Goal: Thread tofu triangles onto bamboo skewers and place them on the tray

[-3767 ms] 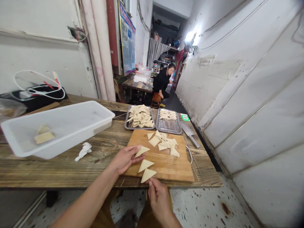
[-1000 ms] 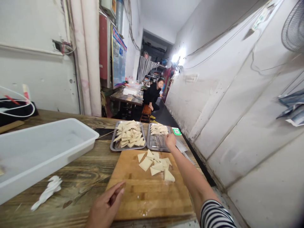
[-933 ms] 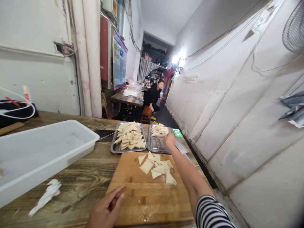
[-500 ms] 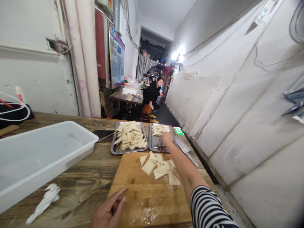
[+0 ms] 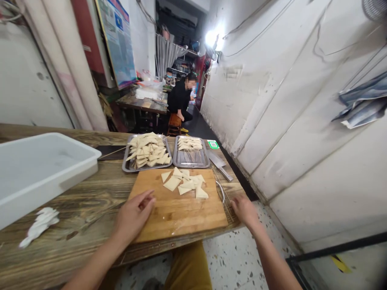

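My left hand [image 5: 133, 215] rests at the left edge of the wooden cutting board [image 5: 178, 217], thumb and fingers apart with nothing between them. On the board's far half lie several flat, cream-coloured triangular and square slices [image 5: 172, 183], which look like tofu skin. Beside the board's right edge, my right hand [image 5: 246, 210] has its fingers curled at the thin wooden skewers [image 5: 227, 205]; its fingertips seem pinched on one, though partly hidden. Behind the board, the left metal tray [image 5: 125, 167] holds a heap of skewered slices. A smaller row of them sits in the right metal tray [image 5: 192, 161].
A cleaver [image 5: 218, 163] lies right of the trays, near a green QR card [image 5: 213, 144]. At left stand a large white plastic tub [image 5: 81, 171] and a crumpled white tissue [image 5: 40, 225]. Beyond the table a person in black [image 5: 178, 96] sits on a stool.
My right hand has left the right tray and come back to the skewers beside the board. A finished row shows uncovered in that tray. The view has tilted down; my left hand stays by the board.
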A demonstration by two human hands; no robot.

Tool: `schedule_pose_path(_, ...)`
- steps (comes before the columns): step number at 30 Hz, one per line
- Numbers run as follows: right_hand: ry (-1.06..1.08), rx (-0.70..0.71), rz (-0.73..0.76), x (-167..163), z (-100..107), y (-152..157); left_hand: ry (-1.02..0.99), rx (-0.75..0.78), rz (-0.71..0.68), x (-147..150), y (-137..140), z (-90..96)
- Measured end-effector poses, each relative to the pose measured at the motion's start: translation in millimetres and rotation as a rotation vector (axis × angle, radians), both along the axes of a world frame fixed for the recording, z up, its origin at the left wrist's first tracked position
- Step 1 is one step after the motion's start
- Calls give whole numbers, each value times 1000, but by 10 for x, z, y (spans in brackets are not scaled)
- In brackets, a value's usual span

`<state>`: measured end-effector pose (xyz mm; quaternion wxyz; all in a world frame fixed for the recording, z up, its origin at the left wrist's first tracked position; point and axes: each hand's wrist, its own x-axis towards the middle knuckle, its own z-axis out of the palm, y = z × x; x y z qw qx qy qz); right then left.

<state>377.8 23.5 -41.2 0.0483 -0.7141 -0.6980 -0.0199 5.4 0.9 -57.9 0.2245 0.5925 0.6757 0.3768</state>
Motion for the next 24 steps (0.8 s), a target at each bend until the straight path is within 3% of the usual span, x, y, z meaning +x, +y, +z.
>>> schedule_pose_path(4,-10,-15,-24,47,-198,-113,273,52,-150,241,324,215)
schedule_pose_path(7,-33,-46,-44,37,-219,-64,415,68,-244,404,516,295)
schedule_pose_path(10,-71,-89,-55,36,-202,-9,501,-5,-244,485,632,299)
schedule_pose_path(18,-178,-153,-75,32,-168,28,582,-93,-291,422,735,259)
schedule_pose_path(24,-198,-150,-78,-11,-106,71,448,-127,-238,463,744,276)
